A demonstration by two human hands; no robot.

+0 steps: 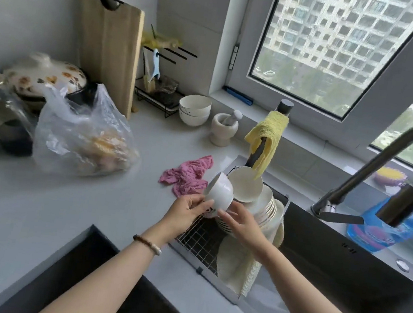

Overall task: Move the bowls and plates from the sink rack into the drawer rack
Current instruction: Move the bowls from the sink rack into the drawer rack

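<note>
A glossy white round bowl (219,193) lay tilted above the wire-grid sink rack (196,242), left of upright stacked plates (266,208). Left hand (188,211) and right hand (241,221) gripped its lower edge, fingers curled.

Person, two arms: forearms bare down to the frame's lower edge. Wrist of left hand (188,212): one beaded bracelet (147,244), small round dark brown beads, paler whitish beads at one end. Wrist of right hand (243,222): bare.
</note>
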